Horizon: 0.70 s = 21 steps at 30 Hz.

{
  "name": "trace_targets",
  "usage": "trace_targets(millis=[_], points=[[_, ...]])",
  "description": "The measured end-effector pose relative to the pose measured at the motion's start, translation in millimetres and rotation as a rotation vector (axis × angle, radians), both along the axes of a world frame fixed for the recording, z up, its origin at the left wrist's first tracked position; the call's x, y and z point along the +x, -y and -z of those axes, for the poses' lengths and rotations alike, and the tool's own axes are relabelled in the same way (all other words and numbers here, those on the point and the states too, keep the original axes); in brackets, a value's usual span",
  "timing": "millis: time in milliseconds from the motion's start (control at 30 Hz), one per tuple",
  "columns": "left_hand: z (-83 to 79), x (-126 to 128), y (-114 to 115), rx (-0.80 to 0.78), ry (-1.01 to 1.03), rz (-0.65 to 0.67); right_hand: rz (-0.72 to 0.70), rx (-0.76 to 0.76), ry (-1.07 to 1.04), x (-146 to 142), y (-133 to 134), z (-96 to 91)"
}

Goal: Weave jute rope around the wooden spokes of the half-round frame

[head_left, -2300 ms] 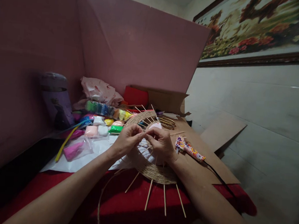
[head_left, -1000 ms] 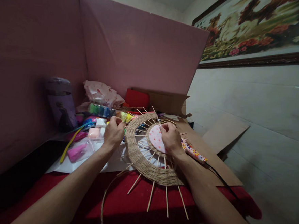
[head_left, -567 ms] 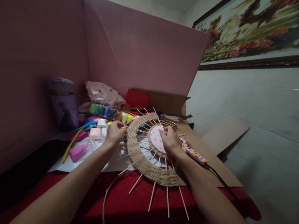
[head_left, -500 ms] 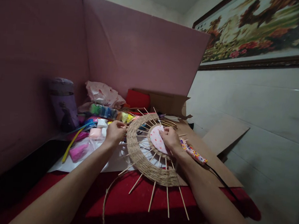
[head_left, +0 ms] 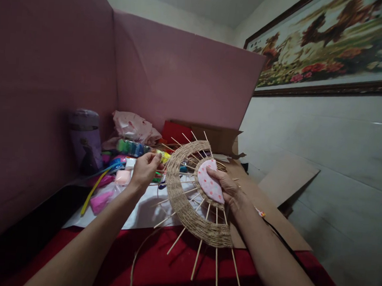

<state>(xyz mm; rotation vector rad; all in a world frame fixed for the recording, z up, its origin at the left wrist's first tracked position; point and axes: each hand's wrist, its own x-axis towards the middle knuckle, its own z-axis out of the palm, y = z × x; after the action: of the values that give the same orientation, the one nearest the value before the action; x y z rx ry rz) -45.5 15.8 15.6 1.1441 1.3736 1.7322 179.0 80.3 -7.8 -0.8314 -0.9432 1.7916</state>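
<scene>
My right hand (head_left: 227, 187) grips a half-round woven piece by its centre, thumb on the pink dotted fabric (head_left: 209, 181). Thin wooden sticks (head_left: 196, 259) fan out from that centre through a wide band of woven twine (head_left: 180, 203), and their tips stick out past the rim. The piece is held up, tilted, above the table. My left hand (head_left: 145, 172) is closed in a pinch just left of the band, near the stick tips; what lies between its fingers is too small to make out. A loose strand of twine (head_left: 135, 261) hangs below the band at the left.
Packets of coloured clay (head_left: 133, 147), a yellow strip (head_left: 94, 190) and a purple cylinder (head_left: 84, 142) lie or stand at the left. Cardboard (head_left: 270, 218) covers the right side, with a black cord (head_left: 284, 236) across it. Pink panels (head_left: 183, 72) rise behind.
The woven piece has been raised and tipped more upright by my right hand. My left hand has come slightly away from the band's edge. The camera view has shifted a little.
</scene>
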Motion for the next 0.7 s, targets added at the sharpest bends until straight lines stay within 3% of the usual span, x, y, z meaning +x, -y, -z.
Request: trace_targets(millis=[100, 267, 500, 700], points=[[0.1, -4, -1, -0.014, 0.160, 0.092, 0.099, 0.035, -0.066, -2, 0, -3.0], [3.0, 0, 3, -0.100, 0.456, 0.443, 0.260, 0.040, -0.139, -3, -4, -4.2], [9.8, 9, 7, -0.200, 0.409, 0.653, 0.412, 0.084, -0.212, 2, -14, 1.7], [10.5, 18, 12, -0.186, 0.295, 0.734, 0.456, 0.126, -0.222, 2, -18, 4.2]])
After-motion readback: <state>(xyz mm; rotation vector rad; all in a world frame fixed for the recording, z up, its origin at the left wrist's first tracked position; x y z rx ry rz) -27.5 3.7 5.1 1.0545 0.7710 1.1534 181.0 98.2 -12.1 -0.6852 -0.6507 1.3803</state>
